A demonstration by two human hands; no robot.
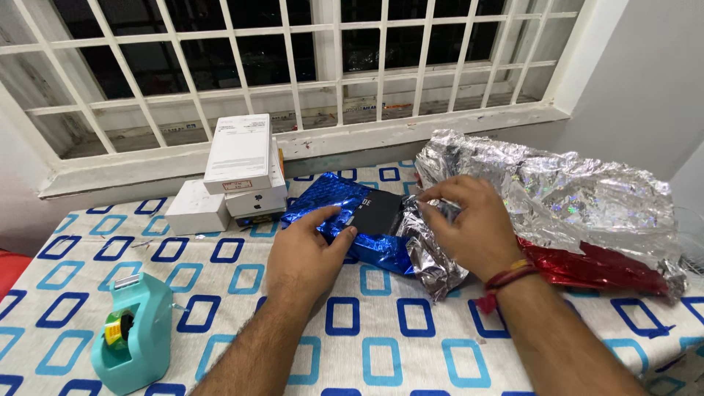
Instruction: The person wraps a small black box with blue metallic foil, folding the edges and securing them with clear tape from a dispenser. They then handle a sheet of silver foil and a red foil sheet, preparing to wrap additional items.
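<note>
Forearms are reaching in from the bottom edge across a patterned tablecloth (381, 323), both hands meeting over a small black box (375, 211) that is lying partly wrapped in blue foil paper (326, 199). Left hand (304, 253) is pressing down on the near-left corner of the parcel, palm flat and fingers loosely spread, thumb pinning the blue foil against the box rather than closing around anything. Right hand (473, 224) is curling over the box's right side, thumb and forefinger pinching a crumpled edge of silver foil paper (429, 253); the other fingers are half bent. A red thread is circling that wrist.

Between the two hands the box is sitting with its long side running from near-left to far-right, just beyond the left thumb and directly left of the right fingertips, so both hands are about equally close to it.

Behind the right hand, a large sheet of silver foil (572, 194) is billowing over red foil paper (587, 265). Beyond the left hand, white boxes (238, 165) are standing stacked by the window ledge; near the left elbow a mint-green tape dispenser (132, 334) is waiting well apart.
</note>
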